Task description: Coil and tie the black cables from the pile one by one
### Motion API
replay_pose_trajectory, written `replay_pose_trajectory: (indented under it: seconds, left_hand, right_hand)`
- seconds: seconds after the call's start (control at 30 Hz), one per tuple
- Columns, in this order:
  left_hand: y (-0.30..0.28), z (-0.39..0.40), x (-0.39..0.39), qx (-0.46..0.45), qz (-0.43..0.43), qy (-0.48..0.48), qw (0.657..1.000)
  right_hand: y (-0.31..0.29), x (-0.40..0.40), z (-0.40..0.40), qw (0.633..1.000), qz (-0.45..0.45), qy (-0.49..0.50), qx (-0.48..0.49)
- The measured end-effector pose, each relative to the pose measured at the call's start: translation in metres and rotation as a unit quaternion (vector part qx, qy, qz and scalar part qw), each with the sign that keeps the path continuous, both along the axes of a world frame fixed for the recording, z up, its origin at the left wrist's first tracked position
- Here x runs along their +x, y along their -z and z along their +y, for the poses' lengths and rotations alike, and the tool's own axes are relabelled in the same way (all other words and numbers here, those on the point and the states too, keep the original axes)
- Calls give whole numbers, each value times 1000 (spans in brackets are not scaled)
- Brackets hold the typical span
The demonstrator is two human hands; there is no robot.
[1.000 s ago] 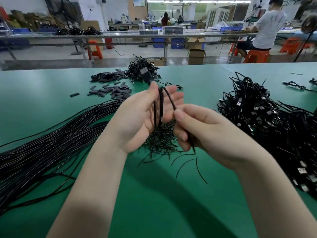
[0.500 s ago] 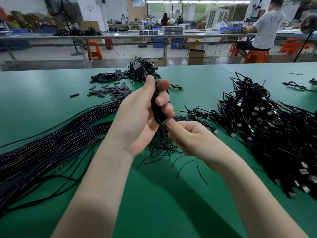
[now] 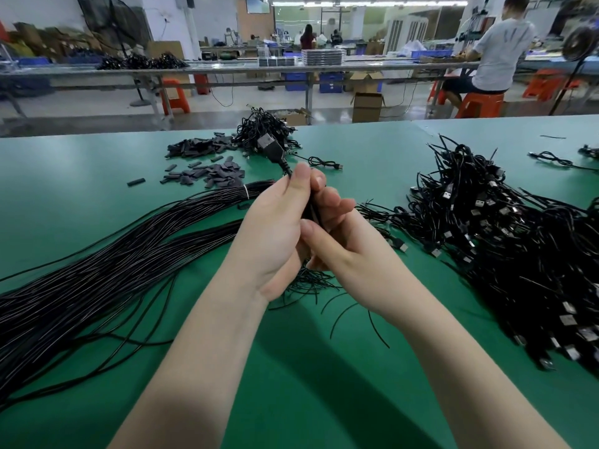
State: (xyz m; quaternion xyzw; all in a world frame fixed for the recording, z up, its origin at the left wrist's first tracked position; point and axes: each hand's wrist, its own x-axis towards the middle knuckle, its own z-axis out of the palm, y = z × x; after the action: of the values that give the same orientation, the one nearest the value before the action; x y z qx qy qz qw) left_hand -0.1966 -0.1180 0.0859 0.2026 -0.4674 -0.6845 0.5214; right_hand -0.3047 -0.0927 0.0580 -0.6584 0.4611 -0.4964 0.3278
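Black cable [image 3: 311, 211] bunched into a tight coil, held mid-scene above the green table [image 3: 291, 400]. Thin, glossy black; USB plug [image 3: 267, 144] sticking up and away from the top of the grip on a short ribbed strain relief. One cable in hand, one plug visible on it.

Left hand [image 3: 275, 234] clamped round the coil, thumb up along the near side, fingers wrapped over the far side. Right hand [image 3: 343, 251] pressed against the left, fingers curled onto the lower part of the same coil. Hands together, touching. Whether a tie sits in the right fingers: cannot tell.

Counts:
- One big pile of finished cables [image 3: 505, 241] on the right, silver USB ends showing; too many to count.
- One long bundle of straight black cables [image 3: 97, 277] on the left, banded by one white tie [image 3: 246, 191] near its far end.
- One loose heap of thin black wire ties [image 3: 311, 283] right under the hands, a few strays just near of it.
- One smaller cable heap [image 3: 259, 131] at the far edge.
- Scatter of flat dark sleeve pieces [image 3: 207, 171] far left, uncounted.
- One single coiled cable [image 3: 324, 163] lying just beyond the hands.
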Motion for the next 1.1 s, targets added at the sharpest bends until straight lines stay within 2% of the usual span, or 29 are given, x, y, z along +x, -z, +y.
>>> replay_pose_trajectory:
  seconds: [0.1,0.17,0.23,0.3,0.37,0.43,0.47,0.53,0.57,0.63,0.7,0.73,0.77,0.8,0.87,0.93,1.03,1.1]
  left_hand:
    - [1,1,-5,6,0,-4,1000]
    - [1,1,-4,20,7,13,1000]
    - [3,0,-1,23,-24,16,999]
    - [5,-1,4,1,-132,-23,991]
    - [7,0,7,-17,-267,-73,961]
    - [9,1,10,-32,-403,-84,911]
    - [12,2,12,-38,-454,-78,887]
    - [21,1,14,-76,-556,-123,819]
    - [25,1,17,-128,-611,-182,759]
    - [36,4,18,-307,-663,-253,634]
    - [49,9,11,-482,-682,-159,527]
    - [55,12,7,-531,-687,-104,485]
    - [60,14,5,-556,-687,-70,462]
    - [64,15,5,-567,-679,-57,462]
    - [66,16,8,-593,-639,-51,487]
    - [68,19,12,-623,-611,-73,483]
    - [77,24,15,-647,-639,-92,406]
    - [87,31,15,-650,-655,-86,376]
  right_hand:
    - [1,-1,-1,1000,0,1,-7]
    - [1,-4,-2,999,42,12,-12]
    - [2,-8,-1,997,75,20,-10]
    - [6,-13,2,992,112,53,-5]
    - [13,-16,6,975,200,94,17]
    - [23,-19,6,948,292,113,51]
    - [29,-21,5,941,309,118,69]
    - [38,-33,4,943,286,121,122]
    - [40,-41,5,948,248,106,170]
    - [42,-56,10,946,151,28,285]
    - [40,-63,16,929,94,-70,351]
    - [39,-64,17,922,94,-106,360]
    - [36,-64,19,916,108,-134,363]
    - [33,-65,19,910,126,-154,363]
    - [30,-67,22,899,147,-173,376]
    - [31,-69,24,889,162,-179,390]
    - [39,-67,28,876,196,-191,398]
    - [43,-64,30,873,210,-194,395]
